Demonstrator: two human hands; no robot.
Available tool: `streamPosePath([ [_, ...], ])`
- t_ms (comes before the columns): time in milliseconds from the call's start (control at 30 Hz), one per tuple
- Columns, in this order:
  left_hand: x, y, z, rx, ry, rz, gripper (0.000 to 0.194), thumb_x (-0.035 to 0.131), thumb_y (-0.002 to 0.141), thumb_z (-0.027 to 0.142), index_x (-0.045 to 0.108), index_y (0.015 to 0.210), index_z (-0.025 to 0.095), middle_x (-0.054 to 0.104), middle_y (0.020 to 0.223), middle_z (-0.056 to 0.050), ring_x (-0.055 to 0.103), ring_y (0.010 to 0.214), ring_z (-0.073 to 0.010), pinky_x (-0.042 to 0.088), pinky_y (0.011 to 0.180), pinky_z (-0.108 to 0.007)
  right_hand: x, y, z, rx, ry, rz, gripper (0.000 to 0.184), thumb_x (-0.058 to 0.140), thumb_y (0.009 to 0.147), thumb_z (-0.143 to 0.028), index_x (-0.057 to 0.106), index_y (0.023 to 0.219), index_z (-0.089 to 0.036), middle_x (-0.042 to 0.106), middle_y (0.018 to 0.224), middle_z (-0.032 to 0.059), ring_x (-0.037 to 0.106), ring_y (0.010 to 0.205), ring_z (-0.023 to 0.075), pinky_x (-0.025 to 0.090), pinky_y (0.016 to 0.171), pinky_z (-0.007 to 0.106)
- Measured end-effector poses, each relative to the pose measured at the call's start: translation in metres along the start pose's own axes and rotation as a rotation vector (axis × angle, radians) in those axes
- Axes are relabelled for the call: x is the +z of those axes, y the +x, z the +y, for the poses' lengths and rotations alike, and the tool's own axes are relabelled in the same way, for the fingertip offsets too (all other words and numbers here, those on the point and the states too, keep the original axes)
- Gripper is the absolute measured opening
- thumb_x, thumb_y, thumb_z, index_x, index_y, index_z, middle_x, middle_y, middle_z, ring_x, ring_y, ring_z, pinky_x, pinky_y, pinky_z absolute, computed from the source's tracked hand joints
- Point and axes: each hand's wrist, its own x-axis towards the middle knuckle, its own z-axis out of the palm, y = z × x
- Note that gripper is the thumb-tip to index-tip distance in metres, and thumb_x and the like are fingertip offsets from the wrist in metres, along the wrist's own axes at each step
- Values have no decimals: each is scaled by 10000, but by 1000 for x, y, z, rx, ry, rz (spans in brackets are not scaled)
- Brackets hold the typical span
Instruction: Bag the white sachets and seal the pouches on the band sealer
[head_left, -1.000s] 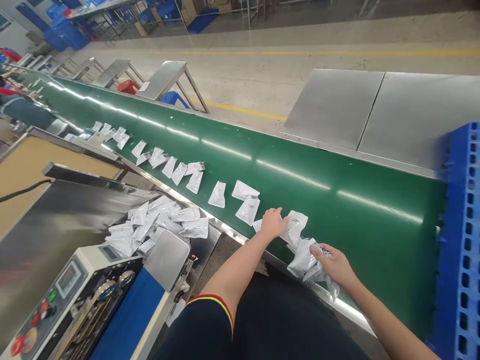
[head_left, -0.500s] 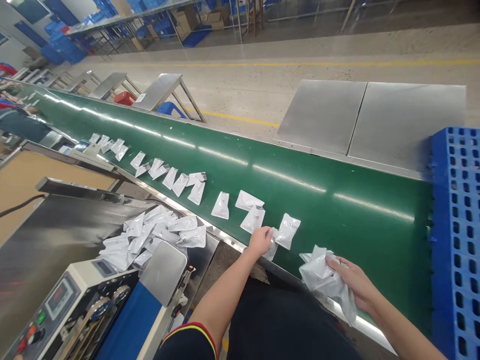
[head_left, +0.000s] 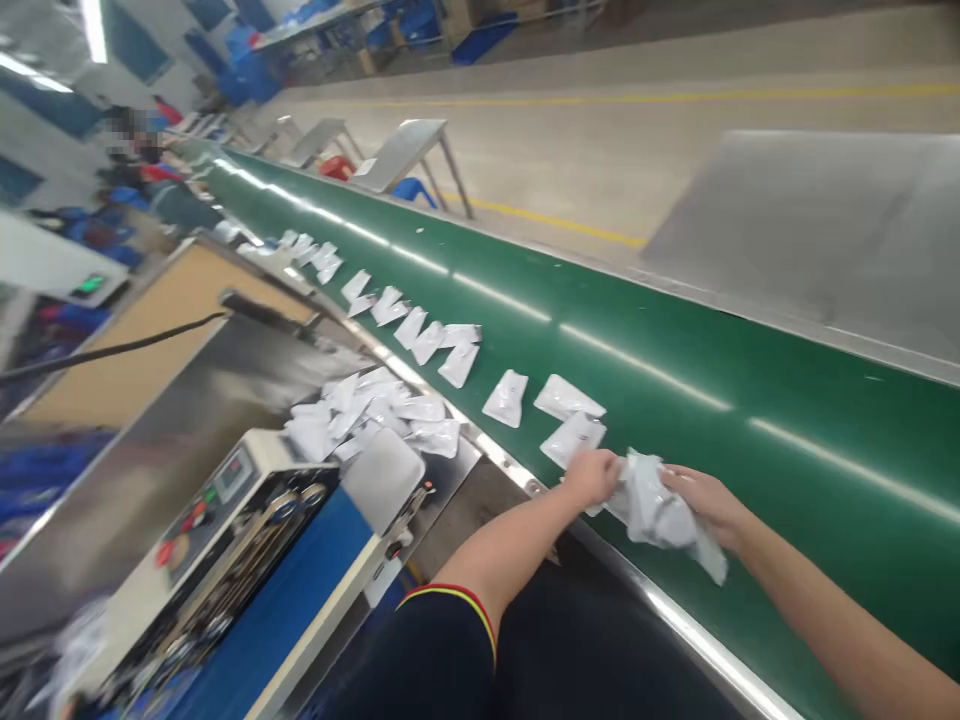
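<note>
pouches, white and glossy, are bunched in our right hand [head_left: 701, 497] above the near edge of the green conveyor belt [head_left: 675, 350]. we pinch this bunch [head_left: 660, 505] between thumb and fingers at its upper right side, and its loose corner hangs toward the lower right. our left hand [head_left: 595, 477] meets the bunch from the left, fingers curled and pressed together; we cannot tell whether they pinch a pouch. just beside that hand, toward the belt's far end, lies a flat pouch [head_left: 574, 438], touching another pouch [head_left: 568, 397] farther from the near edge. a row of pouches [head_left: 427, 342] follows the same edge toward the far end, some overlapping. off that edge, to our left, we have a heaped pile [head_left: 375, 410] of pouches on a metal surface, beside a machine [head_left: 202, 510] with a blue belt [head_left: 300, 600].
</note>
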Motion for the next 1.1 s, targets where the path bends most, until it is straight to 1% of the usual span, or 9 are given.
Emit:
streamPosePath([
  [133, -9, -47, -13, 28, -128, 128, 259, 599, 1045, 354, 812, 1170, 274, 833, 1190, -43, 749, 1152, -256, 563, 991, -326, -2, -19, -16, -371, -532, -68, 366, 858, 648, -629, 823, 838, -317, 796, 765, 52, 729, 660, 317, 600, 615, 412],
  [233, -43, -88, -33, 106, -397, 585, 340, 511, 1096, 380, 770, 1265, 238, 806, 1288, -83, 735, 1208, -246, 547, 1066, -344, 42, -37, -63, -623, -830, -139, 396, 743, 690, -730, 834, 830, -371, 734, 634, 36, 657, 536, 317, 578, 601, 471],
  [400, -165, -152, -81, -75, -579, 1371, 366, 521, 1106, 479, 712, 986, 191, 768, 959, -99, 713, 923, -234, 557, 893, -341, 201, -86, -151, -1125, -948, -330, 456, 588, 882, -646, 847, 997, -288, 839, 1046, 78, 759, 960, 350, 557, 861, 463],
  [567, -270, -178, -157, -182, -682, 1782, 286, 514, 1117, 388, 650, 968, 184, 668, 899, -34, 650, 869, -174, 505, 856, -282, 389, -114, -184, -1324, -887, -468, 427, 693, 944, -539, 832, 1094, -164, 784, 985, 86, 701, 919, 269, 550, 867, 409],
  [700, -311, -175, -203, -353, -918, 1812, 268, 459, 1125, 318, 680, 1091, 170, 711, 969, -67, 692, 962, -200, 521, 946, -325, 499, -125, -190, -1365, -1020, -604, 492, 780, 906, -509, 813, 1143, -79, 691, 800, 42, 640, 782, 209, 549, 815, 391],
  [800, -332, -169, -206, -402, -1138, 1727, 372, 390, 1143, 354, 657, 1311, 156, 740, 1243, -160, 696, 1234, -278, 517, 1081, -412, 565, -121, -197, -1397, -1107, -726, 533, 783, 892, -533, 811, 1138, -61, 699, 771, 38, 617, 708, 185, 545, 765, 369],
  [867, -332, -171, -196, -400, -1268, 1637, 494, 397, 1140, 441, 538, 1529, 171, 592, 1572, -199, 527, 1517, -320, 424, 1232, -467, 605, -113, -189, -1436, -1119, -780, 555, 759, 897, -571, 814, 1145, -77, 729, 797, 46, 629, 705, 193, 547, 752, 362],
  [1000, -284, -197, -170, -348, -1275, 1380, 847, 549, 1050, 627, 277, 1733, 204, 172, 1843, -143, 135, 1707, -333, 158, 1379, -497, 658, -83, -129, -1590, -1126, -822, 496, 707, 920, -584, 832, 1107, -142, 763, 969, 102, 704, 925, 273, 573, 904, 417],
  [1100, -235, -229, -164, -199, -1194, 1292, 839, 640, 1019, 580, 320, 1732, 273, 259, 1827, -93, 209, 1693, -334, 186, 1384, -486, 659, -64, -76, -1755, -1105, -761, 455, 693, 931, -523, 815, 1193, -170, 698, 1158, 166, 662, 1155, 336, 516, 1101, 515],
])
